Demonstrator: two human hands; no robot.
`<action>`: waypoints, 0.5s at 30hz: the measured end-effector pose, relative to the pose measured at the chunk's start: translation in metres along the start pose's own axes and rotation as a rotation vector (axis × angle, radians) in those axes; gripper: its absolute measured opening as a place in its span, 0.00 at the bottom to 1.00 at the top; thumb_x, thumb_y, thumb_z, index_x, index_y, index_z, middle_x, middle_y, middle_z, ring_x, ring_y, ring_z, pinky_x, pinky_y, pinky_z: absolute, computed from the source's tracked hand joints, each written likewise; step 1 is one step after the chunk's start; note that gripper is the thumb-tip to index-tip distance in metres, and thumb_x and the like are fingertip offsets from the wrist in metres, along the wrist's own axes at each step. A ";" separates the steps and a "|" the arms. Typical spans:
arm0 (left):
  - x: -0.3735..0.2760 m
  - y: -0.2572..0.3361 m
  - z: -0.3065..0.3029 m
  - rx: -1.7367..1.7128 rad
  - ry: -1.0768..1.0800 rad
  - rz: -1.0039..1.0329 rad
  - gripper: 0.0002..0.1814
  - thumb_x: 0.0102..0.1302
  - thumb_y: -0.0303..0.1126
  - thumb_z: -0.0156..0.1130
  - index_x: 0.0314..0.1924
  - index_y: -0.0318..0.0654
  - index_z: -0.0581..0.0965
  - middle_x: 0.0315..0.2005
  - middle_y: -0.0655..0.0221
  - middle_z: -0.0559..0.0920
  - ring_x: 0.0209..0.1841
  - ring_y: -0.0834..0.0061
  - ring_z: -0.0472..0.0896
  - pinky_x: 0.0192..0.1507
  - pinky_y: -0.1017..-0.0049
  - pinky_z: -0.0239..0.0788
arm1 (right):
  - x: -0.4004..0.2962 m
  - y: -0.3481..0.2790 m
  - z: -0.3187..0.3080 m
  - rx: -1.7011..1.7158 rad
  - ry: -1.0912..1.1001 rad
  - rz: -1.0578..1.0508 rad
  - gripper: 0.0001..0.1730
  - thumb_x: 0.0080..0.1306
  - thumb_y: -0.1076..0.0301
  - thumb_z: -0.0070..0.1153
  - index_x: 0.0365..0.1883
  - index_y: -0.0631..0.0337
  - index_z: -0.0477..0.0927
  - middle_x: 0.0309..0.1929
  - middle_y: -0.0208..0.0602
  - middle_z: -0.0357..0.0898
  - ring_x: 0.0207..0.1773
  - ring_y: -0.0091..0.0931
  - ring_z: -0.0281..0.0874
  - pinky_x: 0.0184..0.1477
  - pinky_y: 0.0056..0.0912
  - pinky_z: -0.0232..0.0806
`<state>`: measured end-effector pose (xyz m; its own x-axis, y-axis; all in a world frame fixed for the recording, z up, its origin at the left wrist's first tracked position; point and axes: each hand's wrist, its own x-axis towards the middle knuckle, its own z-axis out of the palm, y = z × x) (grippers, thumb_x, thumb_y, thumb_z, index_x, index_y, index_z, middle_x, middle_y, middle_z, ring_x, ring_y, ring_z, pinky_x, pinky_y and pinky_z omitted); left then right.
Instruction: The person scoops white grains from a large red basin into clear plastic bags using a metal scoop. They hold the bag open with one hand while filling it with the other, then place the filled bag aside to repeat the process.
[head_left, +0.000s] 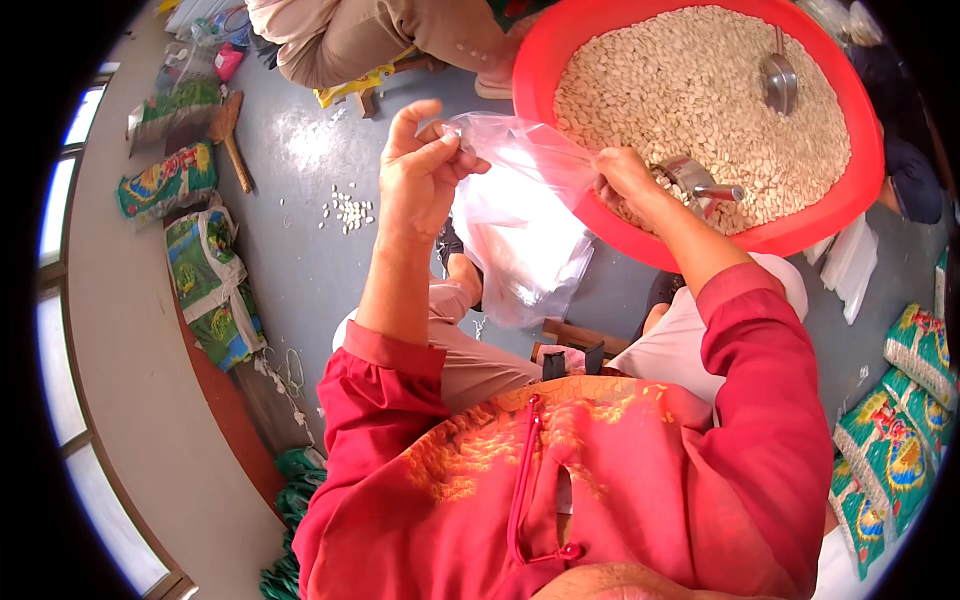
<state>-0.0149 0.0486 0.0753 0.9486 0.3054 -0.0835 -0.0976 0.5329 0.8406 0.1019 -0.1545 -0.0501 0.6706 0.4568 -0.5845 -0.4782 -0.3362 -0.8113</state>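
Note:
A thin clear plastic bag stretches between my two hands. My left hand pinches its upper left edge between thumb and fingers. At the other side, my right hand grips the bag's edge, over the near left rim of a red plastic tub. Pale flat seeds fill the tub. A metal scoop lies in them just right of my right hand, with some seeds in it. Farther back a second metal scoop rests on the heap. Below the stretched bag, a stack of clear plastic bags lies between my legs.
Another person's leg is beyond the tub's left side; a dark-clothed person is at right. Loose seeds dot the floor near a hand broom. Printed sacks lie left and right.

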 end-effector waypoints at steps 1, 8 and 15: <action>-0.001 0.002 0.009 0.050 0.011 0.020 0.10 0.55 0.16 0.46 0.33 0.34 0.74 0.26 0.68 0.73 0.26 0.73 0.74 0.33 0.72 0.69 | -0.001 -0.001 0.001 0.009 -0.008 0.001 0.10 0.56 0.69 0.43 0.17 0.61 0.70 0.14 0.32 0.68 0.11 0.21 0.63 0.12 0.23 0.54; -0.002 -0.025 0.005 1.711 -0.131 0.295 0.08 0.48 0.20 0.53 0.29 0.36 0.77 0.29 0.60 0.75 0.33 0.62 0.75 0.35 0.72 0.65 | -0.015 -0.017 -0.004 0.022 -0.121 -0.079 0.10 0.57 0.68 0.45 0.20 0.62 0.71 0.16 0.32 0.70 0.12 0.20 0.64 0.13 0.22 0.56; 0.015 -0.026 0.014 1.486 -0.003 0.230 0.07 0.48 0.21 0.52 0.29 0.35 0.75 0.30 0.60 0.75 0.31 0.64 0.74 0.36 0.74 0.65 | -0.013 -0.014 -0.030 -0.009 -0.027 -0.135 0.09 0.58 0.67 0.45 0.23 0.63 0.74 0.17 0.32 0.71 0.14 0.19 0.66 0.13 0.22 0.57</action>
<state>0.0058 0.0277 0.0598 0.9562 0.2660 0.1219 0.1434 -0.7892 0.5971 0.1169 -0.1805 -0.0310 0.7130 0.5200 -0.4704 -0.3799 -0.2774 -0.8824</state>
